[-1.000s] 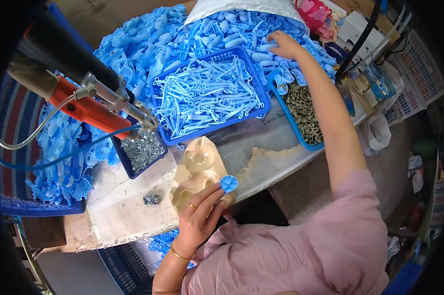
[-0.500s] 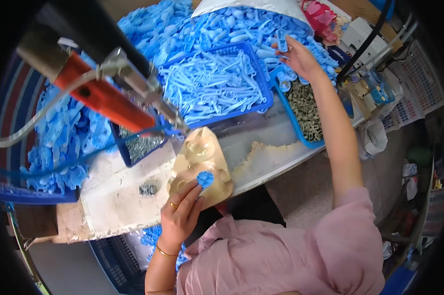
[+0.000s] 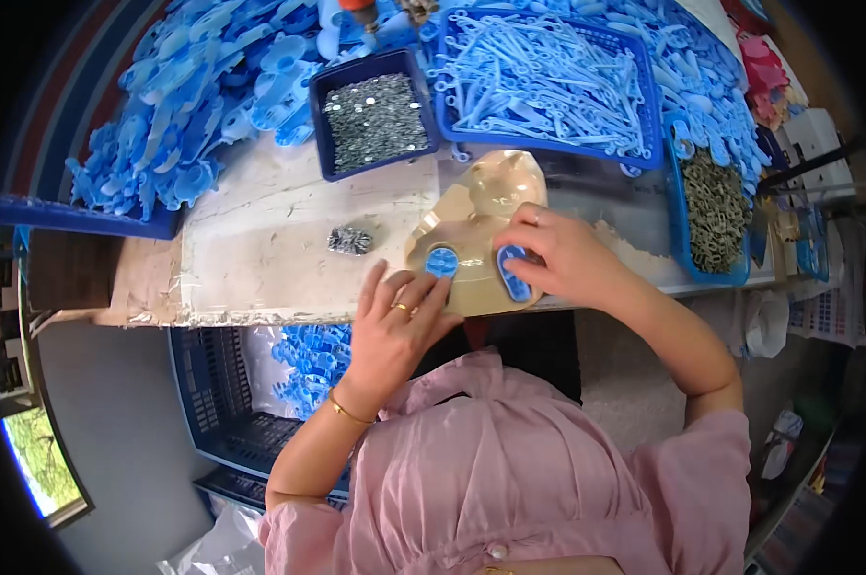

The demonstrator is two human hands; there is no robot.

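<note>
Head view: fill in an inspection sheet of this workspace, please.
Surface: worn pale bench top, stained, ragged front edge.
Job's things: round blue piece and oval blue piece at the tan moulded fixture.
Clutter: heaped blue parts; dark clump; tray of metal bits; basket of blue rods.
Hands: left hand touches the round blue piece; right hand grips the oval blue piece.
Cables: dark cable or rod at right, cannot tell which.
Surroundings: blue crate below the bench top.

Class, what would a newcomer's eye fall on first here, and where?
First, heaped blue plastic parts at the table's back left, then the blue basket of thin sticks behind and right of the tan base. On that base, at the front edge, the left hand touches a round blue piece and the right hand an oblong one.
</note>
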